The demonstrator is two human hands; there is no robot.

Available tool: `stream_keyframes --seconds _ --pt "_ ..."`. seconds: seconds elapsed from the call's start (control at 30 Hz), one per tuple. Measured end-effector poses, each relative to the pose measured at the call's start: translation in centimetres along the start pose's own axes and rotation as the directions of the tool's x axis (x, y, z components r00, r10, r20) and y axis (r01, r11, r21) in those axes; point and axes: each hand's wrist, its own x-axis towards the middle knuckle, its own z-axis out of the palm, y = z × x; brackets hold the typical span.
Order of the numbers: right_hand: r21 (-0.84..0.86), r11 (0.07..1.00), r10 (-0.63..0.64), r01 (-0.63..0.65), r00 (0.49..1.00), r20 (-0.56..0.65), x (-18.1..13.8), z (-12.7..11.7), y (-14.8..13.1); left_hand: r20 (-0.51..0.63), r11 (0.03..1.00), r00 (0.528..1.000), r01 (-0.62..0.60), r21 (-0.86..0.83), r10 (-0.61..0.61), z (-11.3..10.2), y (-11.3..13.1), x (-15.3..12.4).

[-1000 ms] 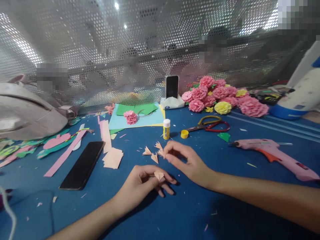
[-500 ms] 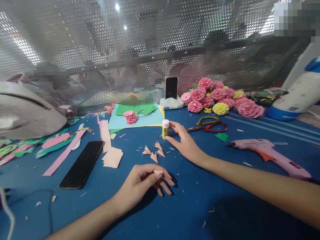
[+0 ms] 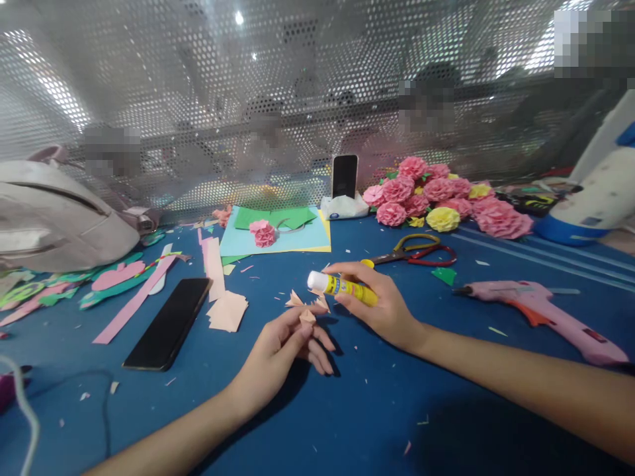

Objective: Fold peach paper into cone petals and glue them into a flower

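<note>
My right hand (image 3: 381, 301) grips a yellow glue stick (image 3: 340, 286) lying sideways, its white tip pointing left toward my other hand. My left hand (image 3: 285, 347) pinches a small folded peach paper piece (image 3: 307, 317) between thumb and fingertips, just below the glue tip. A few more folded peach pieces (image 3: 296, 301) lie on the blue table (image 3: 377, 410) right behind my left hand.
A black phone (image 3: 169, 323) and peach paper squares (image 3: 227, 311) lie to the left. Scissors (image 3: 414, 250), a yellow cap (image 3: 368, 264) and a pink glue gun (image 3: 538, 305) are on the right. Paper flowers (image 3: 436, 198), coloured sheets (image 3: 278, 231) and a propped phone (image 3: 344, 176) stand behind.
My right hand reached back to the standing glue stick, picked it up and brought it forward toward my left hand. My left hand kept its paper piece and lifted slightly.
</note>
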Motion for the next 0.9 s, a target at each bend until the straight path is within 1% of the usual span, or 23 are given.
stream_keyframes --seconds 0.1,0.17,0.23,0.33,0.4,0.5,0.63,0.73,0.9 --pt "0.028 0.999 -0.033 0.034 0.999 -0.033 -0.7 0.2 -0.8 -0.049 0.999 0.998 0.028 -0.025 -0.029 0.0 0.2 0.2" --pt "0.079 0.996 -0.049 0.052 0.998 -0.038 -0.9 0.4 -1.3 -0.078 0.998 0.996 0.051 -0.027 -0.053 0.1 0.3 0.2" --pt "0.109 0.993 -0.034 0.039 0.998 -0.053 -0.8 0.5 -1.7 -0.096 0.997 0.993 0.068 -0.021 -0.070 0.1 0.3 0.2" --pt "0.108 0.994 0.028 -0.020 0.997 -0.073 -0.5 0.6 -2.2 -0.106 0.997 0.991 0.082 -0.005 -0.082 0.2 0.3 0.1" --pt "0.116 0.993 0.025 -0.017 0.997 -0.067 -0.4 0.6 -2.4 -0.108 0.996 0.990 0.087 0.005 -0.086 0.2 0.3 0.0" --pt "0.123 0.992 -0.036 0.035 0.999 0.007 -0.5 0.6 -2.4 -0.089 0.995 0.992 0.095 0.016 -0.093 0.2 0.4 0.0" --pt "0.086 0.991 -0.110 0.100 0.985 0.131 -0.7 0.6 -2.5 -0.051 0.996 0.995 0.090 0.020 -0.088 0.2 0.4 -0.1" --pt "0.031 0.985 -0.171 0.168 0.973 0.157 -0.6 0.6 -2.6 -0.032 0.996 0.996 0.084 0.025 -0.084 0.1 0.3 0.0" --pt "-0.009 0.953 -0.298 0.304 0.939 0.173 -0.4 0.9 -2.5 -0.016 0.996 0.997 0.075 0.045 -0.074 0.3 0.5 0.1"
